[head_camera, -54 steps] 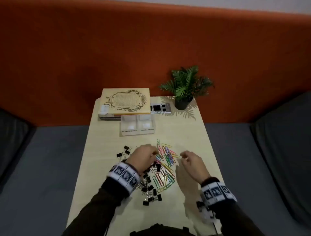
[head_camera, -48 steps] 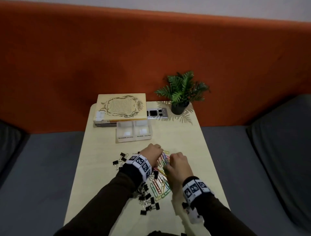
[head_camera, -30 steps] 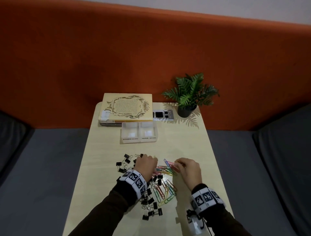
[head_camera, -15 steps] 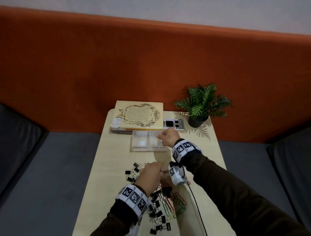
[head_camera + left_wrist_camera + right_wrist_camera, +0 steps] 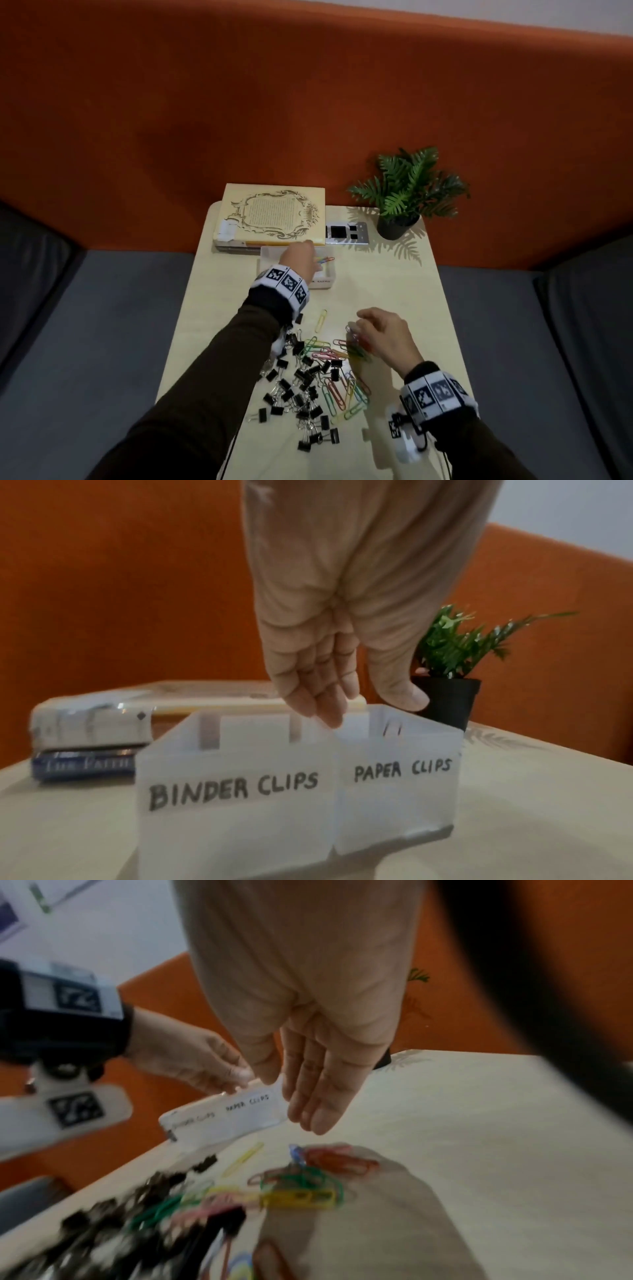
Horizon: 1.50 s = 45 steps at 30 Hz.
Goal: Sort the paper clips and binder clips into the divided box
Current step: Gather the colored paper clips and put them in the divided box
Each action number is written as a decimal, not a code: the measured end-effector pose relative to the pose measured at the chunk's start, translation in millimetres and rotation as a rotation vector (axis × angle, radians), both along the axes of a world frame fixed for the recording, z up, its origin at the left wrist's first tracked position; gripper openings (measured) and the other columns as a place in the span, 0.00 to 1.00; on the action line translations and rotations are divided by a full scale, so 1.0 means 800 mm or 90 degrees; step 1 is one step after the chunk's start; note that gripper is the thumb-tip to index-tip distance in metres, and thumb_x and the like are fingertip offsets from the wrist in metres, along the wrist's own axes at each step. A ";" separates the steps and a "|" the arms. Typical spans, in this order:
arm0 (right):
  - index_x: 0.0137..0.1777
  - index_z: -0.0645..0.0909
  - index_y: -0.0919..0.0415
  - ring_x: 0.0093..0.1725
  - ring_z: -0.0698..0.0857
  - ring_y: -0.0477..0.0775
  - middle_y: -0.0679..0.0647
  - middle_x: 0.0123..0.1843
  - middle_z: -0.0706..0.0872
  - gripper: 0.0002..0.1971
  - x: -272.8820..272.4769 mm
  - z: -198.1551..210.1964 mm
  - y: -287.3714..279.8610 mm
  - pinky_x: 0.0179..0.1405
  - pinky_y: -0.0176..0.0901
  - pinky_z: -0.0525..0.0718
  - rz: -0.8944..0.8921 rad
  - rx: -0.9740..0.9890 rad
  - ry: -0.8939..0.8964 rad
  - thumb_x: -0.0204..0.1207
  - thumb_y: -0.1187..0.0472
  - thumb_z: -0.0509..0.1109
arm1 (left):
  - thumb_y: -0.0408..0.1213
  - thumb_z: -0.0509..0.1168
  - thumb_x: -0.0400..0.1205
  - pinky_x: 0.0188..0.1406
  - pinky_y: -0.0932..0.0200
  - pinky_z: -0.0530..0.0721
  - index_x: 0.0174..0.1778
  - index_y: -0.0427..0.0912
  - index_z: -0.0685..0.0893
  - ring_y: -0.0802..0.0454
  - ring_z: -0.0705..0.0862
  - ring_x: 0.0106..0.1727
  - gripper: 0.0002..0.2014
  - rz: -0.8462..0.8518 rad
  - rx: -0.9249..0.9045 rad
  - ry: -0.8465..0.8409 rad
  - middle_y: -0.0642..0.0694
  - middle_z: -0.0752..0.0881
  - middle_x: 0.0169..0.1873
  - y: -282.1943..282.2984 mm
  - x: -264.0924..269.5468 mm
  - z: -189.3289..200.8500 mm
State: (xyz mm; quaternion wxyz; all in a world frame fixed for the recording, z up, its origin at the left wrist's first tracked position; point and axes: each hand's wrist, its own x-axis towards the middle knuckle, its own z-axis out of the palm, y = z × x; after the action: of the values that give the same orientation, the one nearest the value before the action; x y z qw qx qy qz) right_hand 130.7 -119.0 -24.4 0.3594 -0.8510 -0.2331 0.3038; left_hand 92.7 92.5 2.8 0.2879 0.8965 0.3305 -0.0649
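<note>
The white divided box [image 5: 325,278], labelled BINDER CLIPS and PAPER CLIPS [image 5: 240,791], stands at the back of the table. A few coloured paper clips [image 5: 324,260] lie in its right compartment. My left hand [image 5: 301,255] hangs over the box with straight fingers and holds nothing [image 5: 363,707]. My right hand [image 5: 363,322] hovers just above the coloured paper clip pile [image 5: 342,377], fingers extended and empty [image 5: 291,1104]. Black binder clips [image 5: 301,394] are heaped left of the pile. One yellow paper clip [image 5: 321,320] lies apart.
A stack of books [image 5: 274,216] lies behind the box, with a small silver device [image 5: 346,233] and a potted plant [image 5: 400,205] to its right. The narrow table [image 5: 394,281] is flanked by grey sofa cushions.
My right hand has come back from the box to the paper clip pile, and paper clips now lie in the right compartment. My left hand has moved from the pile to the box.
</note>
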 end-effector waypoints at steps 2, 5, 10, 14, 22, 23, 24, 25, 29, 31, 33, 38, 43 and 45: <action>0.55 0.83 0.61 0.52 0.86 0.56 0.59 0.51 0.90 0.09 -0.014 -0.006 -0.009 0.55 0.48 0.84 0.055 -0.015 -0.034 0.77 0.62 0.66 | 0.36 0.71 0.79 0.57 0.44 0.83 0.61 0.31 0.77 0.36 0.83 0.57 0.19 -0.025 0.033 -0.026 0.33 0.83 0.58 -0.004 -0.003 0.002; 0.54 0.82 0.62 0.54 0.83 0.58 0.58 0.53 0.88 0.10 -0.039 -0.017 -0.020 0.54 0.46 0.79 0.203 -0.050 -0.150 0.78 0.67 0.62 | 0.34 0.70 0.79 0.55 0.47 0.85 0.58 0.35 0.80 0.39 0.84 0.55 0.13 -0.070 0.072 -0.097 0.37 0.84 0.57 -0.031 -0.037 0.002; 0.57 0.81 0.60 0.53 0.79 0.56 0.58 0.52 0.84 0.11 -0.066 -0.036 -0.034 0.50 0.39 0.74 0.294 -0.017 -0.210 0.77 0.67 0.64 | 0.40 0.64 0.83 0.58 0.58 0.81 0.55 0.42 0.83 0.49 0.82 0.55 0.09 -0.263 -0.012 -0.045 0.45 0.83 0.53 -0.107 -0.133 -0.045; 0.55 0.82 0.63 0.50 0.82 0.61 0.61 0.49 0.85 0.09 -0.081 -0.045 -0.038 0.46 0.52 0.83 0.333 -0.026 -0.233 0.77 0.67 0.65 | 0.38 0.62 0.84 0.60 0.57 0.81 0.62 0.41 0.83 0.49 0.79 0.61 0.13 -0.303 0.008 -0.047 0.46 0.83 0.59 -0.126 -0.174 -0.070; 0.71 0.71 0.56 0.73 0.71 0.58 0.54 0.72 0.76 0.24 -0.069 -0.039 -0.020 0.70 0.57 0.70 0.380 -0.089 -0.317 0.74 0.69 0.65 | 0.34 0.62 0.84 0.54 0.53 0.86 0.54 0.43 0.87 0.49 0.80 0.58 0.09 -0.254 0.039 -0.053 0.49 0.86 0.55 -0.114 -0.228 -0.089; 0.72 0.69 0.55 0.74 0.68 0.58 0.53 0.74 0.74 0.25 -0.065 -0.038 -0.017 0.70 0.56 0.68 0.377 -0.113 -0.313 0.74 0.69 0.64 | 0.34 0.63 0.83 0.52 0.53 0.86 0.53 0.43 0.87 0.49 0.81 0.58 0.08 -0.248 0.046 -0.051 0.49 0.86 0.55 -0.113 -0.230 -0.090; 0.73 0.67 0.55 0.74 0.67 0.58 0.53 0.75 0.72 0.26 -0.061 -0.036 -0.013 0.71 0.56 0.67 0.375 -0.128 -0.315 0.75 0.68 0.63 | 0.33 0.65 0.82 0.50 0.53 0.87 0.51 0.43 0.88 0.49 0.82 0.57 0.07 -0.243 0.060 -0.054 0.50 0.87 0.53 -0.113 -0.231 -0.089; 0.74 0.65 0.54 0.75 0.67 0.58 0.53 0.76 0.71 0.27 -0.060 -0.036 -0.011 0.71 0.57 0.67 0.379 -0.132 -0.323 0.75 0.67 0.63 | 0.33 0.67 0.80 0.46 0.54 0.88 0.49 0.44 0.88 0.49 0.83 0.54 0.06 -0.244 0.080 -0.061 0.50 0.88 0.50 -0.114 -0.230 -0.089; 0.74 0.66 0.51 0.75 0.67 0.57 0.51 0.77 0.70 0.30 -0.069 -0.043 0.000 0.69 0.63 0.68 0.518 -0.125 -0.377 0.72 0.68 0.67 | 0.33 0.76 0.71 0.38 0.58 0.89 0.46 0.45 0.87 0.51 0.85 0.47 0.10 -0.278 0.139 -0.113 0.51 0.89 0.47 -0.127 -0.218 -0.083; 0.74 0.66 0.51 0.77 0.64 0.56 0.50 0.79 0.68 0.26 -0.065 -0.043 0.000 0.71 0.61 0.64 0.505 -0.148 -0.369 0.75 0.63 0.65 | 0.33 0.77 0.71 0.38 0.57 0.90 0.54 0.46 0.86 0.51 0.86 0.49 0.16 -0.307 0.152 -0.130 0.51 0.89 0.52 -0.137 -0.207 -0.083; 0.71 0.70 0.52 0.77 0.65 0.55 0.49 0.77 0.70 0.21 -0.052 -0.042 -0.004 0.70 0.57 0.64 0.421 -0.141 -0.354 0.77 0.60 0.64 | 0.32 0.78 0.69 0.40 0.58 0.90 0.60 0.48 0.83 0.52 0.86 0.52 0.23 -0.334 0.161 -0.121 0.52 0.88 0.57 -0.147 -0.200 -0.082; 0.76 0.61 0.48 0.79 0.61 0.55 0.48 0.80 0.66 0.31 -0.045 -0.041 -0.028 0.70 0.56 0.63 0.410 -0.138 -0.328 0.74 0.66 0.65 | 0.28 0.79 0.64 0.47 0.55 0.88 0.61 0.49 0.83 0.51 0.86 0.59 0.29 -0.392 0.175 -0.078 0.52 0.86 0.64 -0.155 -0.205 -0.081; 0.79 0.52 0.47 0.83 0.46 0.58 0.47 0.84 0.51 0.35 -0.061 -0.040 -0.026 0.78 0.65 0.49 0.523 -0.211 -0.339 0.76 0.70 0.61 | 0.38 0.82 0.63 0.43 0.59 0.88 0.55 0.53 0.87 0.56 0.87 0.55 0.25 -0.370 0.200 -0.045 0.56 0.88 0.59 -0.136 -0.222 -0.091; 0.78 0.56 0.50 0.82 0.48 0.62 0.49 0.84 0.55 0.33 -0.060 -0.037 -0.020 0.77 0.65 0.51 0.466 -0.185 -0.359 0.76 0.68 0.62 | 0.41 0.81 0.64 0.42 0.60 0.88 0.54 0.53 0.88 0.57 0.88 0.53 0.22 -0.351 0.207 -0.049 0.57 0.89 0.58 -0.130 -0.231 -0.093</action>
State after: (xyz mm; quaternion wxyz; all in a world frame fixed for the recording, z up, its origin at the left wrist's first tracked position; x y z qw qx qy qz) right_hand 82.9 -134.6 -54.0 0.0292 -0.8035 -0.5609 0.1975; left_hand -92.0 -11.3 -71.4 0.1247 0.9883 0.0698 -0.0533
